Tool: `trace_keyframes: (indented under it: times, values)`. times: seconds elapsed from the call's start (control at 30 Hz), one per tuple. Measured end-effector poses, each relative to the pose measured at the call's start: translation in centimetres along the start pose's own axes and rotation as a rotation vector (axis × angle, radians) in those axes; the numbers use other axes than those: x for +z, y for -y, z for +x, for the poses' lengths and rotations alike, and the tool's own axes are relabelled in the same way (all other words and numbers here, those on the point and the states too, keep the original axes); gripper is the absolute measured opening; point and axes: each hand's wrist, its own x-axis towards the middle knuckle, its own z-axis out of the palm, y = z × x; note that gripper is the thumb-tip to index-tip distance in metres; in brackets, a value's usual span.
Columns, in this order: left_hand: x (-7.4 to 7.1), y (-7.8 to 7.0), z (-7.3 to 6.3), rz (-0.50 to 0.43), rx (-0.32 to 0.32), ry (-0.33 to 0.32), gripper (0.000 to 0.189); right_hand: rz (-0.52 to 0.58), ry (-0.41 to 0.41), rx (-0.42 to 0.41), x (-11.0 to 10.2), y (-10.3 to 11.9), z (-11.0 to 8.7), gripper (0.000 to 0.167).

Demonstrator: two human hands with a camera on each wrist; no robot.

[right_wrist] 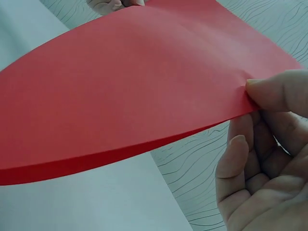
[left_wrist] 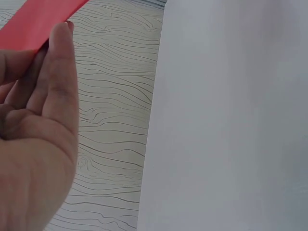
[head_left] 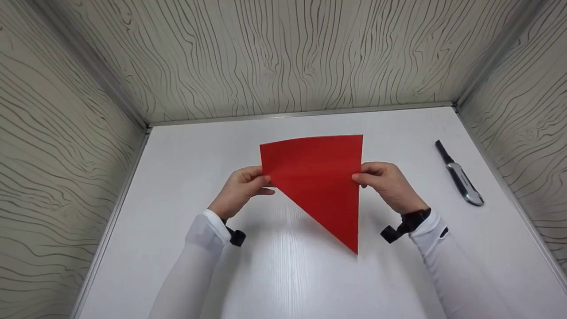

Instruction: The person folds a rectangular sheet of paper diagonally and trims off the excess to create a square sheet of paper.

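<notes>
A sheet of red paper [head_left: 319,177] is held up above the white table in the head view. It has a broad, slightly bowed top edge, and a slanted lower left edge runs down to a point at the bottom right. Two layers show along its edge in the right wrist view, where the paper [right_wrist: 120,82] looks folded and gently bent. My left hand [head_left: 241,186] pinches its left side, at the corner where the slant begins, thumb on the near face. My right hand [head_left: 387,184] pinches the right edge between thumb and fingers, slightly denting the paper.
A long-nosed black and silver tool [head_left: 460,175], resembling a stick lighter, lies on the table's right side. The white table [head_left: 177,146] is bordered by wood-patterned panels [head_left: 274,57] at the back and both sides.
</notes>
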Motion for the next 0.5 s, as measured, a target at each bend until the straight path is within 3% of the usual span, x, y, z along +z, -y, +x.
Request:
trace_keyframes:
  times: [0.5]
  values:
    - [0.2,0.44,0.04,0.035,-0.019,0.003,0.028,-0.051,-0.068,0.005,0.01,-0.18,0.15,0.022]
